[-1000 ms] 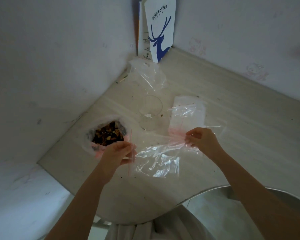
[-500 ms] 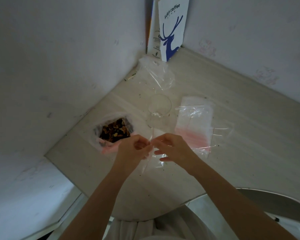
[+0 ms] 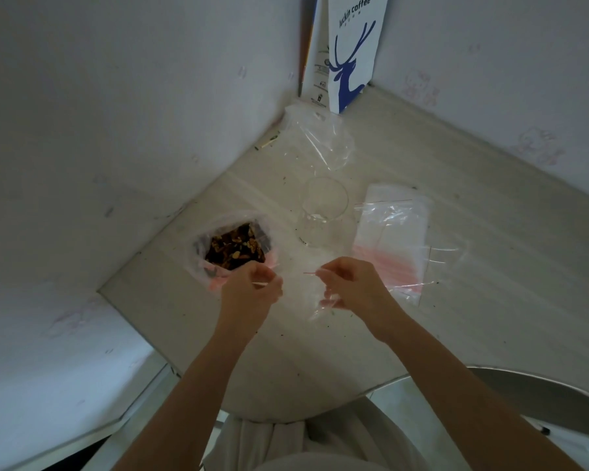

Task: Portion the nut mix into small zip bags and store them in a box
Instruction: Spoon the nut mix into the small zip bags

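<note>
Left hand (image 3: pixel 252 290) and right hand (image 3: pixel 351 283) pinch a zip bag (image 3: pixel 312 295) (clear, red-edged); nut mix (image 3: pixel 233 249), glass (image 3: pixel 323 205) and bag stack (image 3: pixel 391 239) sit just beyond.

This looks like a lived-in room of a home. A pale wood-grain counter (image 3: pixel 456 253) fits into a corner of plain white walls (image 3: pixel 116 96), and a branded paper coffee bag (image 3: pixel 352 52) leans in that corner. Right of the bag, faint cartoon-cat marks (image 3: pixel 538 147) dot the wall. In front of the bag a drinking glass (image 3: pixel 323 205) stands among crumbs.
</note>
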